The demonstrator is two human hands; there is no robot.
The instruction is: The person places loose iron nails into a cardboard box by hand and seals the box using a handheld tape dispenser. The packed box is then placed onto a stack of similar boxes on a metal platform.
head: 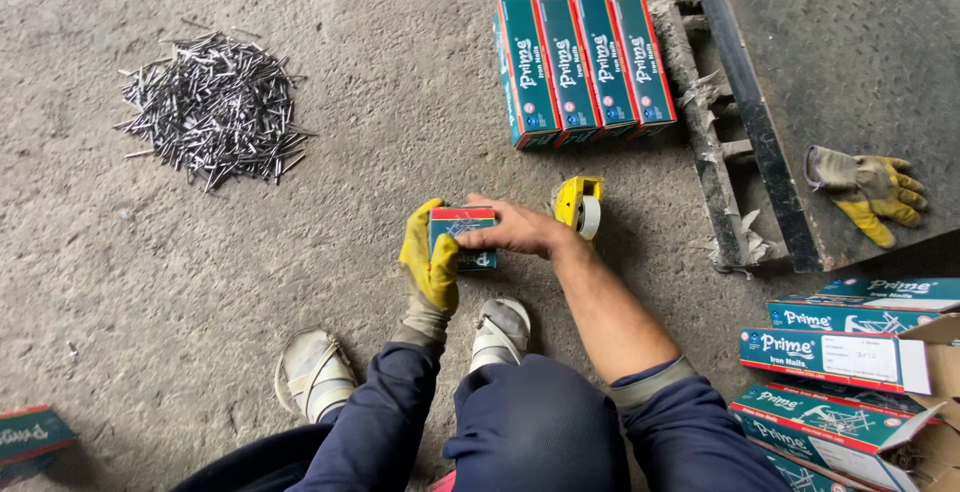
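**Two hands on a small box, low on a concrete floor**

A rough grey concrete floor (330, 252) fills the view, seen from above by a person crouched over it. Nearest the camera are dark blue trouser knees and sleeves, with two pale sandalled feet just beyond them. At the near right lies a loose heap of flat boxes (850, 372), teal with red edges, some with flaps open. A corner of another such box shows at the near left edge.

Just past the feet, a small teal and red box (462, 237) stands on the floor. The left hand (430, 257), in a yellow glove, is wrapped around the box's left side, its grip closed against it. The bare right hand (510, 227) lies over the box's top and right side, fingers curled down onto it, so the box is held between both hands. Just beside the right wrist sits a yellow tape dispenser (580, 204) with a pale roll in it.

Farther out, a row of four boxes (585, 67) of the same colours stands side by side. To their right is a dark metal plate (850, 52) with a raised edge, and a worn yellow glove (868, 190) lies on it. Far left, well apart from the hands, is a pile of grey nails (212, 107).
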